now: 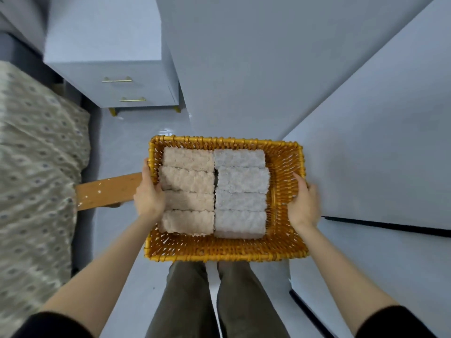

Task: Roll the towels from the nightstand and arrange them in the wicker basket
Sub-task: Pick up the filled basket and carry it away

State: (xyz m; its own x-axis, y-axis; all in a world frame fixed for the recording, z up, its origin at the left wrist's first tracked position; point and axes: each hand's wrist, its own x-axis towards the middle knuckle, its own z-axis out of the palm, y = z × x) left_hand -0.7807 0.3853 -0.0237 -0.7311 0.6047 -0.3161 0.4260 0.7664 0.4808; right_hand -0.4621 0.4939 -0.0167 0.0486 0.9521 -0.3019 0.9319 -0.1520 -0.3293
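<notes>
Wicker basket [219,251] held above the floor. The left hand [148,193] and right hand [303,203] each grip a side rim. Eight rolled towels [240,201] lie inside in two rows. Advised: carry it level with an even grip, so no roll loosens.

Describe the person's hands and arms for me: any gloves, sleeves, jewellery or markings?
The left hand and right hand are bare: no gloves, and no ring, watch or bracelet shows. A plain black left sleeve and a matching right sleeve end near the elbows, leaving the arms below uncovered. No markings are visible on the fabric.
</notes>
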